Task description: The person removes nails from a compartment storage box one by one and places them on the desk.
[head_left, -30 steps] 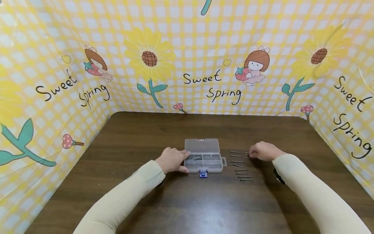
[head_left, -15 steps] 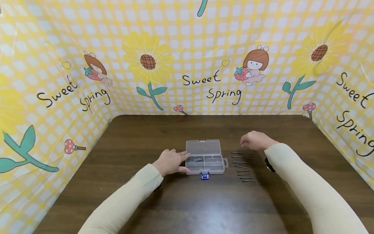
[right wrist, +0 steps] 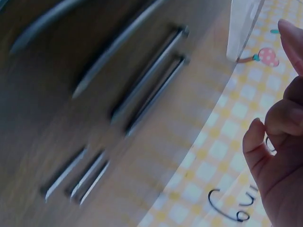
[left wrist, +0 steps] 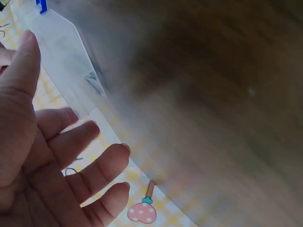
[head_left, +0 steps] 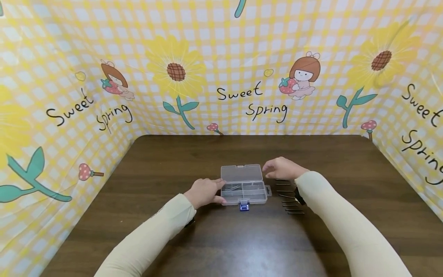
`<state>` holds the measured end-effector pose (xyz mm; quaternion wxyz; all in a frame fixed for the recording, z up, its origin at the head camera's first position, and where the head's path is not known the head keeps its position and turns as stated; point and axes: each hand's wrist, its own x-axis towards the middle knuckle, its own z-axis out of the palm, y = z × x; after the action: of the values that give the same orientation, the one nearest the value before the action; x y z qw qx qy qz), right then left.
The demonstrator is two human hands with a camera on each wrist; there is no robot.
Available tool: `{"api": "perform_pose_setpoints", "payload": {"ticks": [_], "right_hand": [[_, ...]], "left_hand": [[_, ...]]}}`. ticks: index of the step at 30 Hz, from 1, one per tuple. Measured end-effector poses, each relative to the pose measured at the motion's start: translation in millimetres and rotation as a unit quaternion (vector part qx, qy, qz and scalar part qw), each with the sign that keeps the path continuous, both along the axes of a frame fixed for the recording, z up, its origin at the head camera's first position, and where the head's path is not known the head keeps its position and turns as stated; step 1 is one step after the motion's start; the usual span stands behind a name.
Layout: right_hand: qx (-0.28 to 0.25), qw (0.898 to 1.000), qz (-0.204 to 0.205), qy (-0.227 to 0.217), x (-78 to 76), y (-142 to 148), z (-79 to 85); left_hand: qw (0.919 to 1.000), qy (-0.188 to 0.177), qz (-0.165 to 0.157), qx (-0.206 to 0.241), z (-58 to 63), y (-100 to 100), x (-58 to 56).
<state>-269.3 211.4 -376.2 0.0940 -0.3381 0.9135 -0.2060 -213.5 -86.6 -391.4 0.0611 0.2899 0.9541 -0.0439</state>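
Observation:
A clear plastic compartment box (head_left: 256, 201) lies with its lid (head_left: 241, 173) swung back and its blue latch (head_left: 244, 206) toward the person. Several nails (head_left: 233, 188) lie in its back left compartment. My left hand (head_left: 204, 193) rests against the box's left end, thumb straight at the front corner and a finger by the hinge. Beyond the lid's right edge hovers my right hand (head_left: 284, 168), thumb and fingertips slightly apart, with no object visible between them. Under its wrist, long nails (head_left: 284, 191) form a column. Three short nails (right wrist: 88, 173) lie beside them in the right wrist view.
The dark wooden table (head_left: 173, 154) is enclosed at the back and sides by a yellow checked cloth (head_left: 194, 88) with printed flowers and figures. A hanging tab (head_left: 268, 190) juts from the box's right end, close to the nail column.
My right hand has lifted from beside the short nails and travelled left to the lid's edge. Its forearm now covers part of the nails. My left hand stays at the box.

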Motion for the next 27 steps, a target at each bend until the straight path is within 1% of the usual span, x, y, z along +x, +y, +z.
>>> {"api": "perform_pose_setpoints", "payload": {"ticks": [3, 5, 8, 12, 14, 21, 25, 27], "right_hand": [[-0.004, 1.0, 0.002, -0.011, 0.6, -9.4, -1.5], [-0.005, 1.0, 0.006, -0.013, 1.1, -15.7, -1.8], [-0.003, 1.0, 0.003, -0.028, 2.8, -25.8, -1.0], [0.008, 0.999, 0.003, -0.037, 3.6, -40.8, -1.6], [0.015, 0.999, 0.012, -0.03, 3.0, -49.5, -2.4], [0.06, 0.997, 0.055, 0.018, 2.4, -76.7, -1.9], [0.089, 0.993, 0.072, 0.026, 3.9, -88.9, 1.7], [0.105, 0.991, 0.075, 0.019, 5.3, -94.7, 3.5]], "left_hand": [[0.9999, -0.011, 0.009, 0.003, 1.6, 3.2, 1.5], [0.9999, -0.014, 0.01, 0.0, 3.1, 3.7, 2.1], [0.9996, -0.025, 0.01, -0.003, 4.3, 3.4, 1.7], [0.9996, -0.025, 0.009, -0.008, 4.4, 1.7, 0.2], [0.9997, -0.02, 0.007, -0.014, 4.6, 1.1, -0.6], [0.9996, -0.008, -0.011, -0.024, 6.5, 3.3, -3.2], [0.9995, -0.004, -0.018, -0.026, 7.3, 3.5, -2.9], [0.9995, -0.004, -0.021, -0.024, 7.4, 3.1, -2.4]]}}
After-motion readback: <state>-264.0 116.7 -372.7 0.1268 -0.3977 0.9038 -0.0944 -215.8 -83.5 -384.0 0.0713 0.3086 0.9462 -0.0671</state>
